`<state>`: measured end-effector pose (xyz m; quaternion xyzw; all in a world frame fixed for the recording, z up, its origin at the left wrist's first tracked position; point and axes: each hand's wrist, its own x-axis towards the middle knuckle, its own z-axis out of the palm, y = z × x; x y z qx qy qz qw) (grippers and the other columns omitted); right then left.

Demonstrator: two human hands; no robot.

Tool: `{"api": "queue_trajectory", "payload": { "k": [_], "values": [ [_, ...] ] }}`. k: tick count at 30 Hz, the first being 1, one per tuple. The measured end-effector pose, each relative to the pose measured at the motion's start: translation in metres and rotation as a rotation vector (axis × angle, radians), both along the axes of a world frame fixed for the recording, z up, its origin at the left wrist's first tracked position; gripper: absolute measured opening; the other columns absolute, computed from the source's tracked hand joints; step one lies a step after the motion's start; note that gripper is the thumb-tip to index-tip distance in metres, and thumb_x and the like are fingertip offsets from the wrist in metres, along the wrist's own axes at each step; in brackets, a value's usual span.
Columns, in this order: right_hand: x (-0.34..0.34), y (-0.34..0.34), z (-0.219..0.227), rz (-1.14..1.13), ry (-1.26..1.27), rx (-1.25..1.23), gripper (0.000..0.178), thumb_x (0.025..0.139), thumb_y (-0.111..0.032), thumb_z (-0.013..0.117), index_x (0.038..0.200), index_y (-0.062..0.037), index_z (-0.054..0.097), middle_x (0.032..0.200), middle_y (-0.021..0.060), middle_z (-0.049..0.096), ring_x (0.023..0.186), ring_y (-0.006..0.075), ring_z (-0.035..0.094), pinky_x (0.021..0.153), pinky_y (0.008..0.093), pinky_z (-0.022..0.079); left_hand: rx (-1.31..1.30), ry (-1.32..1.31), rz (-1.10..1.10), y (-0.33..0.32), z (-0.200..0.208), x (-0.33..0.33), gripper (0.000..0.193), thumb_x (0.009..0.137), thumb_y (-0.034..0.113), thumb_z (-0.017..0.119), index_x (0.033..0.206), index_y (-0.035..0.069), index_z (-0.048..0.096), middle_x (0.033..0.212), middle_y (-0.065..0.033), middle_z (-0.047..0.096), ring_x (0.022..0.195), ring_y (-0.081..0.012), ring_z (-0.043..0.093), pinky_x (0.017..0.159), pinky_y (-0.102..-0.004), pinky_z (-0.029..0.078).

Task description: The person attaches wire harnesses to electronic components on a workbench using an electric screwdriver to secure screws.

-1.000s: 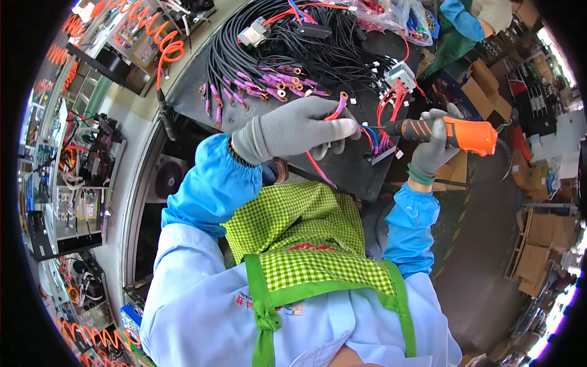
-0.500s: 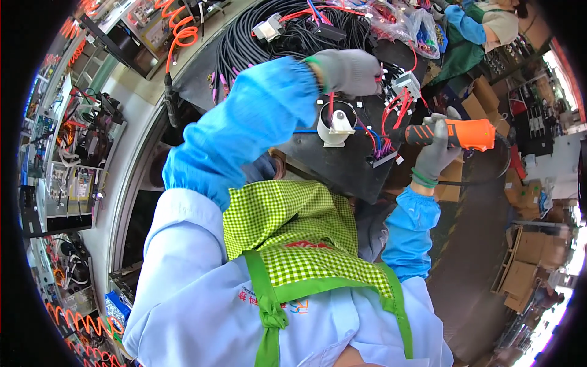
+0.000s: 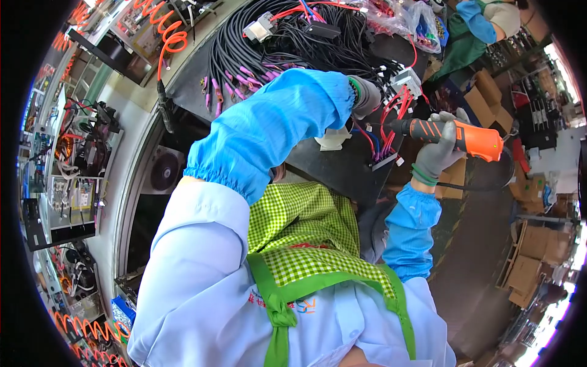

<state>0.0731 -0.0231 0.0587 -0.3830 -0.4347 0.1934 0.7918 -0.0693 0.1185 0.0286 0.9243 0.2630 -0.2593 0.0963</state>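
My right hand (image 3: 441,150), in a grey glove, is wrapped round an orange and black power screwdriver (image 3: 480,142). The tool's dark nose points left, toward a bundle of red wires (image 3: 400,105). My left hand (image 3: 367,98), gloved in grey too, is beside those wires over the black table. Its fingers are mostly hidden, so I cannot tell what they hold. Under my left forearm a white round holder (image 3: 333,140) shows only its lower part. Just right of the left hand sits a grey-white connector block (image 3: 406,79) from which the red wires run.
Coiled black cables (image 3: 244,52) with purple ends lie on the black table (image 3: 192,85). Another connector block (image 3: 259,28) rests on them. Plastic bags (image 3: 422,27) of parts lie at the back. A co-worker's blue sleeve (image 3: 476,19) shows top right; cardboard boxes (image 3: 487,101) stand right.
My left hand has moved down and slightly right, its sleeve now covering most of the white holder. The right hand and screwdriver have shifted slightly right and down.
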Motion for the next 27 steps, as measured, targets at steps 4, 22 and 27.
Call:
{"api": "queue_trajectory", "payload": {
  "k": [4,22,27],
  "values": [
    [0.005,0.0,0.006,-0.05,0.026,-0.013,0.051,0.08,-0.019,0.058,0.123,0.0053,0.045,0.089,0.0133,0.062,0.076,0.0222,0.063,0.072,0.036,0.056,-0.041,-0.035,0.07,-0.003,0.006,0.001,0.044,0.073,0.027,0.077,0.112,0.009,0.066,0.101,-0.0135,0.069,0.098,-0.0316,0.065,0.084,-0.042,0.05],
    [0.003,-0.027,0.102,-0.122,0.155,0.382,0.07,0.08,-0.048,0.059,0.124,0.0052,0.048,0.088,0.0148,0.065,0.07,0.0256,0.063,0.067,0.0392,0.055,0.136,-0.695,0.139,-0.049,0.114,-0.093,0.034,0.089,0.039,0.063,0.093,0.005,0.069,0.081,-0.0172,0.065,0.077,-0.0353,0.064,0.067,-0.0411,0.049],
    [-0.006,-0.043,0.113,-0.008,0.163,0.46,0.074,0.078,-0.054,0.06,0.125,0.0023,0.05,0.093,0.0146,0.067,0.074,0.025,0.064,0.067,0.0392,0.053,0.011,-1.293,0.207,-0.09,0.107,-0.11,0.036,0.093,0.028,0.062,0.115,0.0,0.063,0.089,-0.0193,0.066,0.078,-0.0261,0.067,0.071,-0.0342,0.052]
  ]
}}
